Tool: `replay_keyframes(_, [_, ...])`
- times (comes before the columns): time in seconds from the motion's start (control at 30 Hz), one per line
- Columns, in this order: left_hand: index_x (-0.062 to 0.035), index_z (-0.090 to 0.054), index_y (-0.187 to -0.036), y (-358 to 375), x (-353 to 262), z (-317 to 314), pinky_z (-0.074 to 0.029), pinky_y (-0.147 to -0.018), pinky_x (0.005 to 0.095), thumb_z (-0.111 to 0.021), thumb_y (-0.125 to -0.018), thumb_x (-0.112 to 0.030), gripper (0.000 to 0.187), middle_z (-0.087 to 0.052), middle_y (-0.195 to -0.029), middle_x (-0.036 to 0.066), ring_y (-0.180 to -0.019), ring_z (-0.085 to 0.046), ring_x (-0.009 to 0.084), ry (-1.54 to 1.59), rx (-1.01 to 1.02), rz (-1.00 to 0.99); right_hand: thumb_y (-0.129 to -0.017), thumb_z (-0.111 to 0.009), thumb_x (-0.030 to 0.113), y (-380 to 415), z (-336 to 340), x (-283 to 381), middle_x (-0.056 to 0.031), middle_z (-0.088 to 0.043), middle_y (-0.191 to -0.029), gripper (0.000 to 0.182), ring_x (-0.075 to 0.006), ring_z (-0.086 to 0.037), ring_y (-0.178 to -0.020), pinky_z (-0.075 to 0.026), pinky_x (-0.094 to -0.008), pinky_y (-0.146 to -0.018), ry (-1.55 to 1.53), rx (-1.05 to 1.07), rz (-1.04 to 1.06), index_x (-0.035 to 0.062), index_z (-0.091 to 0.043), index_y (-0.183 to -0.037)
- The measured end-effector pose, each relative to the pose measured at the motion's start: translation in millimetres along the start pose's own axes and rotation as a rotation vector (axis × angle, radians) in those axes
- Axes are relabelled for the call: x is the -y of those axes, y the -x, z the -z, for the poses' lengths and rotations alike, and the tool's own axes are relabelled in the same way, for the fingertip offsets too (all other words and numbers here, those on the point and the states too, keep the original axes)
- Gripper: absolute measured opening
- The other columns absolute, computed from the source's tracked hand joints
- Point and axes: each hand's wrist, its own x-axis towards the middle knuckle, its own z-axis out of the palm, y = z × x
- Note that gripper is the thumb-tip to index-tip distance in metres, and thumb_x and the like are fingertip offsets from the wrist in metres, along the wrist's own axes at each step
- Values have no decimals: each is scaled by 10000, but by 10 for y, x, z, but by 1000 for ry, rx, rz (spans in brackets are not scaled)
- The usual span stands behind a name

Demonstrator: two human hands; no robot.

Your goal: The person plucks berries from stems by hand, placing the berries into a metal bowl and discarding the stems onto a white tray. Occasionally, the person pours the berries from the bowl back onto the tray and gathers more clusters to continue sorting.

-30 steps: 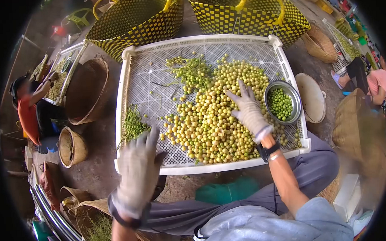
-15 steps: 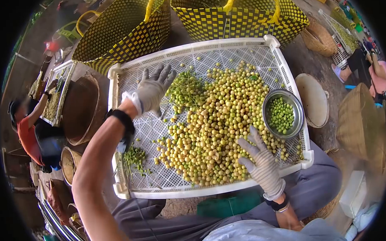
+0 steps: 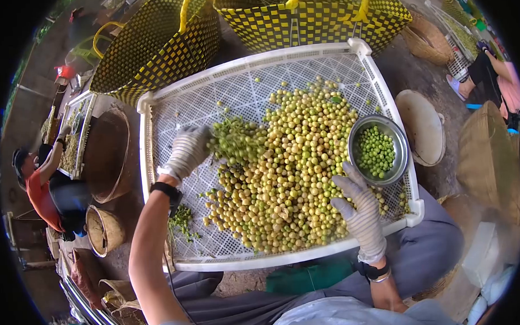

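Observation:
My gloved left hand (image 3: 188, 150) is closed on the near edge of a bunch of green berry stems (image 3: 236, 140), over the left half of a white mesh tray (image 3: 252, 265). The fingers and the bunch are partly blurred. Beside the bunch, a broad heap of small round yellow-green fruits (image 3: 289, 173) covers the tray's middle. My gloved right hand (image 3: 362, 213) is open, thumb and fingers apart, at the heap's right edge just below a metal bowl (image 3: 402, 157). Green fruits (image 3: 375, 150) lie in the bowl. A smaller clump of green stems (image 3: 183, 221) rests at the tray's lower left.
Two yellow-and-black woven baskets (image 3: 159, 51) (image 3: 312, 26) stand behind the tray. Round woven baskets (image 3: 108, 156) (image 3: 105, 231) are on the left, a pale shallow one (image 3: 420, 125) on the right. A person in orange (image 3: 43, 193) works at another tray; another person (image 3: 506, 79) sits at right.
My left hand has gone from spread fingers above the tray to closed on the stem bunch, which has shifted slightly. My right hand has moved slightly up and right, towards the bowl.

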Motion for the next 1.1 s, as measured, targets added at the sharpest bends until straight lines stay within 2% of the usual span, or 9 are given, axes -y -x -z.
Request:
replay_keyframes(0.2, [-65, -661, -960, 225, -113, 741, -523, -558, 346, -726, -828, -109, 154, -703, -750, 113, -611, -675, 268, 130, -119, 105, -912, -732, 198, 94, -32, 36, -186, -567, -1444, 383, -327, -536, -1349, -428, -401, -1112, -117, 37, -64, 64, -681, -1266])
replay_keyframes(0.37, [19, -651, -1158, 673, -359, 811, -573, -699, 270, -779, -887, -191, 367, -728, -932, 53, -780, -688, 133, 1279, 416, 740, -908, -729, 162, 99, -145, 33, -175, -579, -1432, 362, -333, -561, -1321, -457, -400, -1088, -130, 73, -13, 72, -686, -1256])
replay_keyframes(0.43, [9, -623, -1236, 858, -508, 533, -573, -792, 302, -792, -896, -274, 474, -722, -1017, 73, -911, -690, 172, 1390, 377, 688, -899, -732, 146, 127, -149, 33, -180, -579, -1430, 360, -340, -566, -1310, -461, -403, -1086, -56, 102, 45, 69, -687, -1248])
replay_keyframes(0.5, [-7, -579, -1321, 999, -415, 150, -556, -885, 395, -806, -867, -385, 633, -705, -1164, 152, -1070, -674, 276, 592, 494, 478, -886, -740, 131, 144, -154, 41, -185, -574, -1432, 367, -345, -579, -1291, -475, -400, -1073, -23, 107, 77, 64, -686, -1243])
replay_keyframes(0.57, [-23, -573, -1321, 1069, -681, 401, -540, -858, 467, -805, -820, -481, 718, -645, -1178, 278, -1108, -633, 384, 346, 347, 465, -882, -741, 121, 154, -156, 52, -189, -575, -1429, 370, -345, -593, -1272, -489, -391, -1058, 40, 111, 107, 58, -685, -1243])
replay_keyframes(0.67, [-83, -574, -1237, 1150, -1021, 542, -486, -864, 517, -796, -800, -364, 565, -593, -1159, 190, -990, -609, 363, -96, -217, 365, -875, -742, 102, 149, -170, 40, -186, -534, -1476, 383, -335, -596, -1273, -492, -387, -1055, -27, 127, 92, 54, -682, -1250])
replay_keyframes(0.87, [-93, -643, -940, 1075, -1211, 311, -484, -666, 454, -777, -823, -284, 261, -642, -848, 119, -724, -621, 304, -22, -19, 290, -834, -764, 60, 172, -196, 95, -113, -360, -1623, 496, -388, -252, -1521, -309, -430, -1208, 42, 248, 121, 96, -658, -1317])
replay_keyframes(1.0, [-68, -710, -901, 994, -1189, 416, -554, -723, 402, -783, -830, -125, 116, -701, -869, 117, -741, -677, 295, 158, -123, 379, -824, -770, 57, 214, -214, 107, -128, -358, -1621, 506, -389, -282, -1509, -313, -431, -1206, 6, 198, 151, 87, -656, -1316])
replay_keyframes(1.1, [-30, -708, -893, 1048, -1130, 703, -545, -731, 297, -746, -839, 19, 82, -743, -926, 81, -785, -687, 160, 593, -274, 410, -835, -758, 58, 192, -206, 86, -141, -360, -1618, 481, -388, -296, -1504, -317, -431, -1203, 14, 201, 125, 77, -659, -1305])
